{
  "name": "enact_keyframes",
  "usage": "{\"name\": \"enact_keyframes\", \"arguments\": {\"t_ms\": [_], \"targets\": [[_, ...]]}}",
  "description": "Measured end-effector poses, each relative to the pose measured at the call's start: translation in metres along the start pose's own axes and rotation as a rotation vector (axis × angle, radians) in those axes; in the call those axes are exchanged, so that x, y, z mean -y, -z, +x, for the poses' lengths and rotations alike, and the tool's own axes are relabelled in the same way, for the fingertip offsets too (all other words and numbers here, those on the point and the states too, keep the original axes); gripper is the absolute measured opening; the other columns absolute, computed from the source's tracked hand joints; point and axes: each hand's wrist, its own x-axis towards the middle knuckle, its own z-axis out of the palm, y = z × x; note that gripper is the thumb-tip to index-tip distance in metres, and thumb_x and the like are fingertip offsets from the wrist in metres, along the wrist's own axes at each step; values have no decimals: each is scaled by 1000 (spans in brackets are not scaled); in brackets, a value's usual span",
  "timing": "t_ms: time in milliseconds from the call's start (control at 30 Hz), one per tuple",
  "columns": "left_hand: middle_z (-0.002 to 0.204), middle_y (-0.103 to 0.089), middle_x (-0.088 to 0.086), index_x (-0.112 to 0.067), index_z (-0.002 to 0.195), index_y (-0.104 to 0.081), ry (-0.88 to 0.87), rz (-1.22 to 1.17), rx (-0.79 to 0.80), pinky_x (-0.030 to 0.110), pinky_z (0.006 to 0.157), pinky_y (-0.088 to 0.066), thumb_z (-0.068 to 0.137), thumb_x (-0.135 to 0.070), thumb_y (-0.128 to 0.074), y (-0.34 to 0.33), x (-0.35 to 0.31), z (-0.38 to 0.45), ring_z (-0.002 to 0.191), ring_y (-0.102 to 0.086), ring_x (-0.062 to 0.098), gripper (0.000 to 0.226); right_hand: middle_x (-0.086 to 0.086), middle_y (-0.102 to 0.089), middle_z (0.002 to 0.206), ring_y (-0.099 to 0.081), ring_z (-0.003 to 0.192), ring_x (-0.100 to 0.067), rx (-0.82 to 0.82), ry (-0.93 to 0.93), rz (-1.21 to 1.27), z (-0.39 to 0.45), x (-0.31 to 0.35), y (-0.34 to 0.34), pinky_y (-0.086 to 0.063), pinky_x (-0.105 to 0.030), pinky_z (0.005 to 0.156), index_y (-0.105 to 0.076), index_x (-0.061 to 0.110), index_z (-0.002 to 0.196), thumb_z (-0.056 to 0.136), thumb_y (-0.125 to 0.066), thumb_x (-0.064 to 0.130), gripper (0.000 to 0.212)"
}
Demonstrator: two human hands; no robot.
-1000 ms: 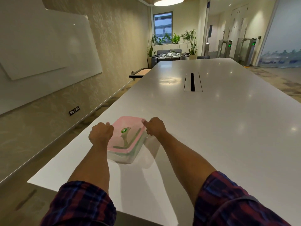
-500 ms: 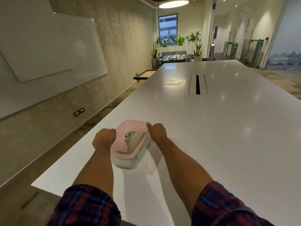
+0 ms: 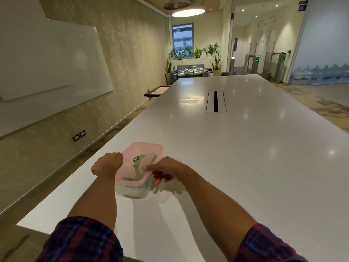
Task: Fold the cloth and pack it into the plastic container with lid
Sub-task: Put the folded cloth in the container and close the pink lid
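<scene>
A clear plastic container (image 3: 132,191) with a pink lid (image 3: 145,152) sits on the white table (image 3: 245,157) near its left edge. The lid carries a small green round sticker (image 3: 136,159). Folded green cloth (image 3: 146,184) shows through the lid and the clear wall. My left hand (image 3: 107,164) is curled against the container's left side, fingers gripping the lid edge. My right hand (image 3: 162,170) holds the right side, thumb on the lid and fingers under the rim.
A cable slot (image 3: 216,99) lies in the table's middle. The table's left edge runs close beside the container, with floor and a wall with a whiteboard (image 3: 47,61) beyond. A small low table (image 3: 157,91) and plants (image 3: 196,52) stand far back.
My right hand has slid from the lid's far right corner toward me along the right side, fingers now below the rim. The left hand stays at the left side. The camera has tilted up.
</scene>
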Motion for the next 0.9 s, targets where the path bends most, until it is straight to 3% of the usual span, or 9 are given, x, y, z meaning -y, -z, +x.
{"name": "enact_keyframes", "arguments": {"t_ms": [100,200,367,467,533,667,733,800,900], "targets": [[109,-61,16,-2,115,-62,-10,-171,10,42,88,-42,96,-34,-33,-1,-9,-4,106,-60,36,47,-6,-73,72,-66,52,-12,-87,12,30,1,1,7,-53,-21,47,-69,3,108,80,-83,46,53],[122,-63,20,-1,122,-61,-37,-347,10,44,95,-43,97,-36,-31,-3,-25,-9,113,-59,39,53,-11,-70,75,-63,54,-15,-213,53,102,3,-1,19,-56,-25,52,-70,-2,105,81,-84,39,50],[120,-65,25,3,118,-64,-147,-568,101,45,93,-49,92,-32,-42,-3,-60,-18,114,-60,45,49,-11,-65,67,-60,47,-16,-407,122,312,6,-7,50,-53,-25,47,-63,4,76,81,-85,34,37],[99,-67,19,-1,101,-67,-147,-713,181,45,87,-54,73,-39,-53,-5,-78,-22,94,-66,40,49,-15,-66,71,-61,51,-20,-496,102,323,9,-12,72,-58,-32,55,-63,0,81,83,-84,28,35],[80,-64,15,-3,81,-65,-188,-789,204,38,70,-51,63,-40,-56,-10,-90,-25,72,-63,35,43,-19,-67,78,-63,59,-24,-557,96,329,12,-15,84,-60,-37,64,-66,-4,86,86,-81,22,31],[78,-62,16,-2,75,-62,-218,-894,245,33,60,-54,58,-27,-57,-18,-114,-26,63,-60,30,31,-12,-63,77,-60,62,-20,-667,98,294,22,-20,103,-54,-28,52,-60,5,71,90,-76,15,27],[90,-64,16,2,94,-64,-236,-942,266,40,73,-59,67,-18,-56,-26,-123,-23,67,-61,26,35,-20,-65,93,-64,80,-27,-694,108,261,25,-21,110,-61,-42,74,-65,-1,89,91,-73,13,16],[95,-65,11,-1,110,-64,-252,-968,272,44,83,-60,75,-11,-58,-35,-129,-20,69,-62,19,37,-21,-63,119,-65,103,-33,-719,116,254,25,-19,114,-55,-51,95,-60,-5,121,89,-72,12,38],[97,-68,11,-4,116,-65,-279,-957,266,47,88,-60,77,-3,-60,-45,-134,-14,75,-66,23,39,-14,-63,126,-65,111,-33,-754,154,229,24,-17,115,-55,-46,96,-54,5,131,87,-76,20,51]]}}
